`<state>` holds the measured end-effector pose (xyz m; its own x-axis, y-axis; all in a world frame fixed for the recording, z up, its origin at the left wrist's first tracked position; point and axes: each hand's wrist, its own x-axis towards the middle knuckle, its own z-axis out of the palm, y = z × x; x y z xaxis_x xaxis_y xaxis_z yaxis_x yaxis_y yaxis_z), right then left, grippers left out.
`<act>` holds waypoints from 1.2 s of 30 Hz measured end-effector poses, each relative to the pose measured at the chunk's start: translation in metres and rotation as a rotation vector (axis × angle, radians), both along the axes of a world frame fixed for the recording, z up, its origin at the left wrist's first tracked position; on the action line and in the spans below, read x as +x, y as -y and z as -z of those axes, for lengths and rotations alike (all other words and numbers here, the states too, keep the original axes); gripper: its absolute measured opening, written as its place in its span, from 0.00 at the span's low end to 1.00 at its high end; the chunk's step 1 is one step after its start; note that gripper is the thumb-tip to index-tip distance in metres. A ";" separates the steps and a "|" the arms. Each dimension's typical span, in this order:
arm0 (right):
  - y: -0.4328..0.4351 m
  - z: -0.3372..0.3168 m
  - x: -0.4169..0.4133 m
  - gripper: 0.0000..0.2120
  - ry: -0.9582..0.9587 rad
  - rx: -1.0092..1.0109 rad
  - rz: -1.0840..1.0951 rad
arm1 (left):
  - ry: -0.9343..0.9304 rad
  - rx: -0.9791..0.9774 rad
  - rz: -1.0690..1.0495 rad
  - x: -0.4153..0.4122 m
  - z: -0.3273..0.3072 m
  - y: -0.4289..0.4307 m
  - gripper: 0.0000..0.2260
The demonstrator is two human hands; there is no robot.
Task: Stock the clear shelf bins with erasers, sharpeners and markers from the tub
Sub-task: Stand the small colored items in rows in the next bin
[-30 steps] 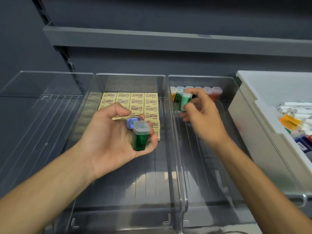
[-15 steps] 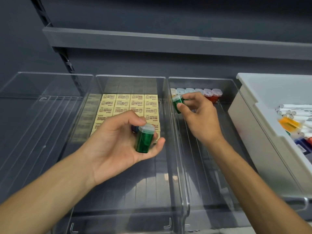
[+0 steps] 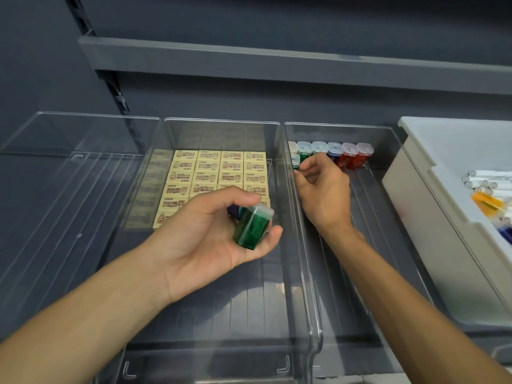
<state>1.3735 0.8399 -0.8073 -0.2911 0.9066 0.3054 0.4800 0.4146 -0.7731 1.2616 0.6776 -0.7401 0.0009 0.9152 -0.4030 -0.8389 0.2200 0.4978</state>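
I am working over three clear shelf bins, with the white tub at my right. My left hand hovers above the middle bin, its grip clenched on a green sharpener: thumb across the upper side near the clear cap, fingers cradling the body from below. Something dark blue sits tucked behind it in the same palm, likely another sharpener, though I cannot tell for sure.

My right hand is deep in the right bin, fingertips pinched on a second green sharpener that stands just in front of the back row of sharpeners, hard against the bin's left wall. It looks set down, but the fingers are on it, so I count that grip as closed on it.

Erasers fill the back of the middle bin in flat rows. Markers lie in the tub. The left bin holds nothing I can see.

I judge these sharpeners to be light, stiff little plastic boxes with smooth, glossy sides, so they may slip or twist under a loose pinch. The clear cap looks like a separate piece; I would not lift by it in case it pops off. The best hold is across the two broad faces of the coloured body, low down, so it goes in upright. Standing tall and narrow, each one could topple its neighbours if nudged.
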 end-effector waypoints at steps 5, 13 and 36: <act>-0.002 -0.003 -0.001 0.03 0.029 -0.074 0.001 | -0.032 -0.021 -0.030 0.002 0.002 0.000 0.09; 0.012 -0.019 0.018 0.16 0.062 -0.050 -0.073 | -0.154 0.039 -0.082 0.009 -0.001 0.000 0.10; 0.085 -0.062 0.061 0.14 -0.002 -0.030 -0.686 | -0.690 0.239 -0.094 0.020 0.007 0.006 0.09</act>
<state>1.4348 0.7549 -0.7456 -0.8021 0.5251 0.2844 0.1149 0.6030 -0.7894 1.2811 0.6718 -0.7469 -0.2640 0.9617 -0.0732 -0.3273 -0.0180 0.9447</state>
